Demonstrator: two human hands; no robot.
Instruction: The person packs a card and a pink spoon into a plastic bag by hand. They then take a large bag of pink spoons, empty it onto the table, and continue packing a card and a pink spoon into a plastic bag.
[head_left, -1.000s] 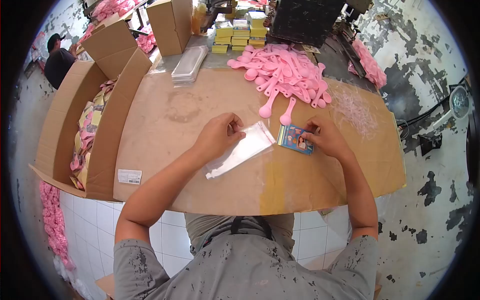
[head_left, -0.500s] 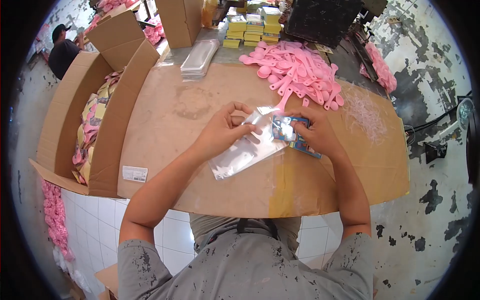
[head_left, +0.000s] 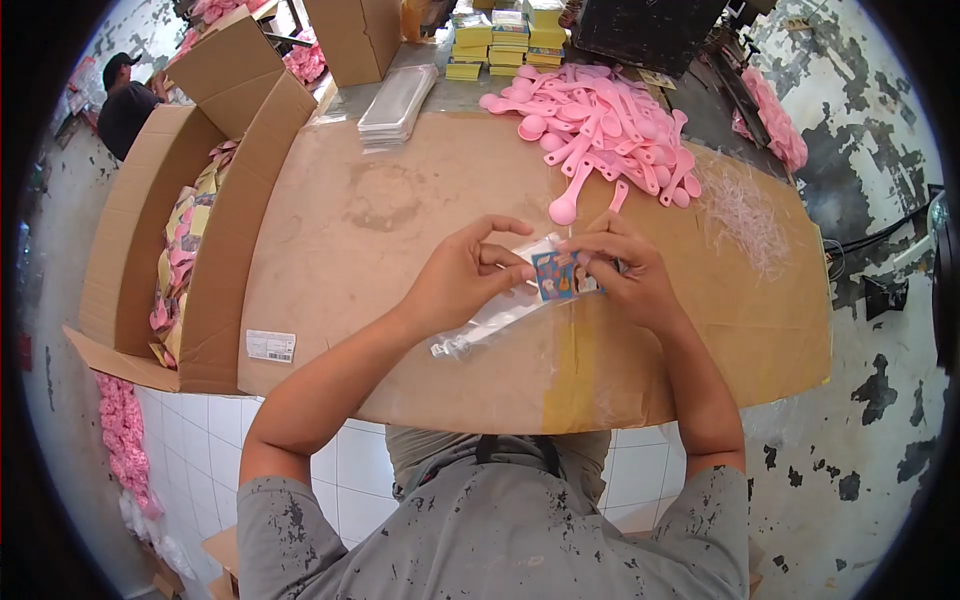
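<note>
In the head view, my left hand [head_left: 468, 275] pinches a clear plastic bag [head_left: 490, 322] near its upper end. My right hand [head_left: 625, 268] has its fingers closed on a small blue printed card [head_left: 562, 276]. That card lies at the bag's mouth, its left edge by my left thumb; how far it sits inside, I cannot tell. Just beyond both hands, a pile of pink measuring spoons [head_left: 600, 125] covers the far right of the cardboard-topped table, with one loose spoon [head_left: 564, 208] pointing toward me.
A stack of clear bags [head_left: 398, 105] lies at the back, near stacks of yellow-edged cards [head_left: 508, 42]. On the left stands an open carton [head_left: 225, 255] holding packed pieces. Plastic shreds [head_left: 742, 215] lie to the right. Another person [head_left: 125, 108] is at far left.
The bag has turned from lying broad and flat to a narrower, tilted shape. My right hand's card has shifted left against the bag, and the second card's lower corner no longer shows.
</note>
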